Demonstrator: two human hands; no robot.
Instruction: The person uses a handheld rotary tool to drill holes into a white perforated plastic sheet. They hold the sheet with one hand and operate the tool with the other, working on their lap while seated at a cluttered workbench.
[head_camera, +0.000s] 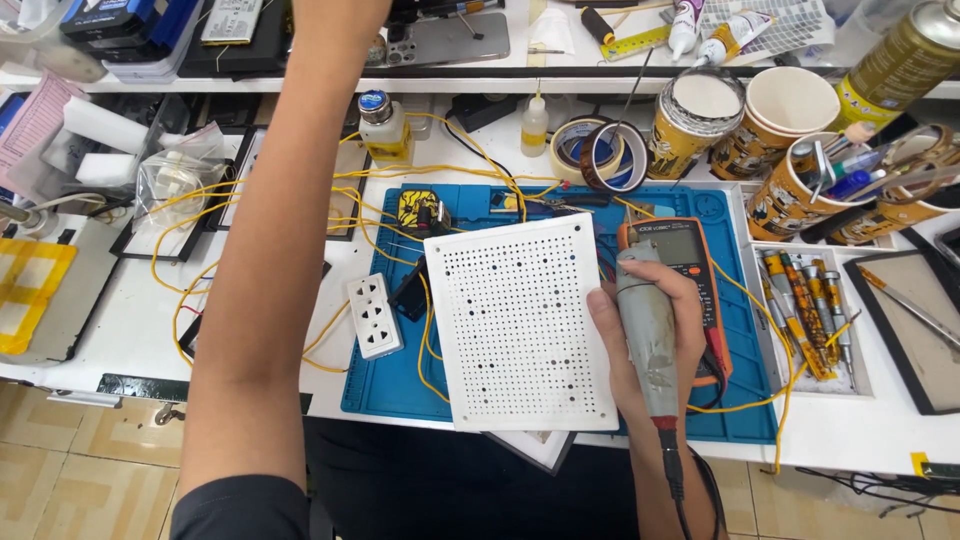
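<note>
Right hand (648, 330) grip closed around grey pen-shaped rotary tool (645, 325), just right of white square perforated plastic panel (515, 325), left hand out of view, raised left arm (270, 250) left of panel.

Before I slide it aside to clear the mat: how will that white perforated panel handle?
The white perforated panel looks thin, flat and straight-edged, so probably stiff and light. It overhangs the blue mat toward the table edge, so a push may tip it off. Yellow wires run beneath; it could snag.
</note>
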